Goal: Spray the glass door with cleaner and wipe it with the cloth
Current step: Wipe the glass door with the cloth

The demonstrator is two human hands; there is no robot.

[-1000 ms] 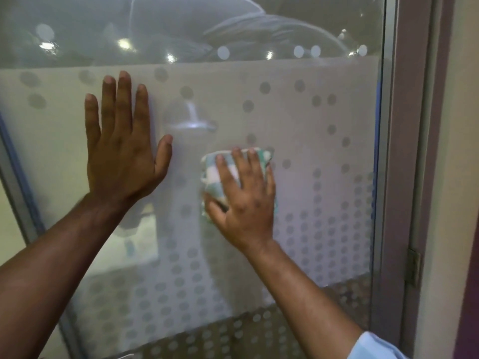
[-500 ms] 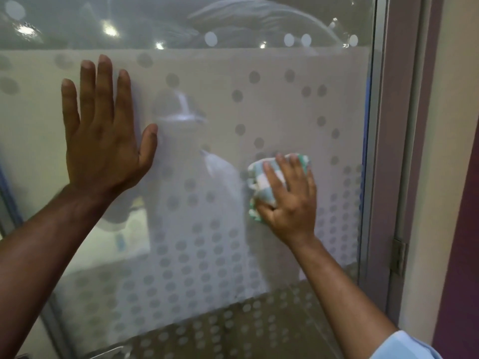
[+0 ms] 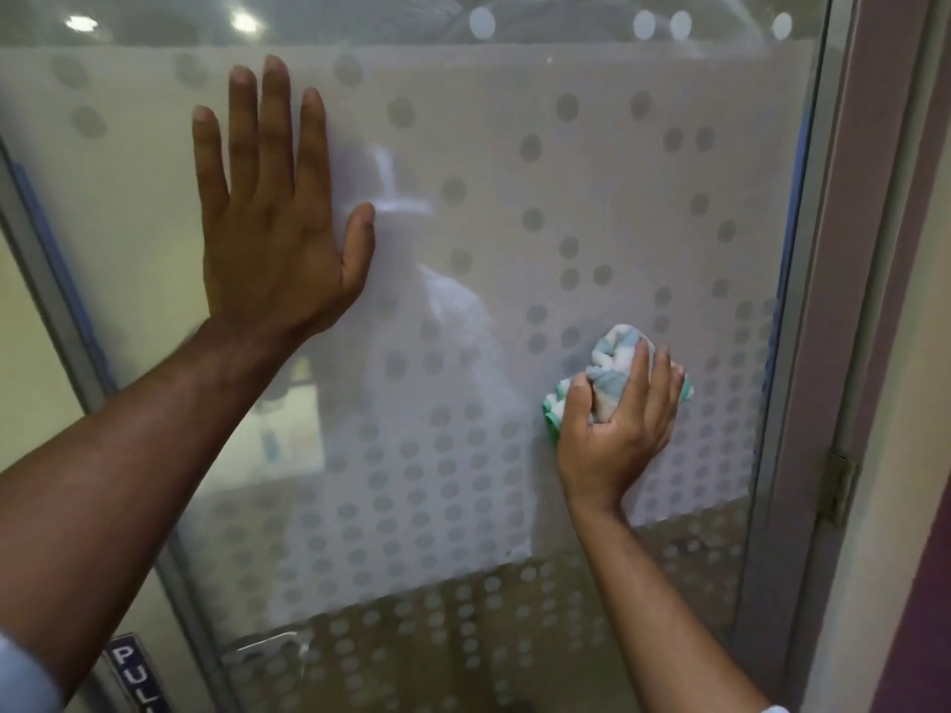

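The glass door point(image 3: 592, 162) fills the view, frosted with a pattern of clear dots. My left hand point(image 3: 273, 218) lies flat against the glass at upper left, fingers spread and pointing up. My right hand point(image 3: 617, 429) presses a bunched white, blue and green cloth point(image 3: 612, 365) against the glass at lower right, close to the door's right edge. No spray bottle is in view.
A grey metal frame point(image 3: 803, 301) bounds the glass on the right, with a hinge point(image 3: 839, 486) and a wall beyond it. The door's left metal edge point(image 3: 67, 311) slants down to a "PULL" label point(image 3: 136, 671). A faint reflection of a person shows in the glass.
My right hand has slid the cloth across the glass from the middle to the right and lower. My left hand stays flat on the glass.
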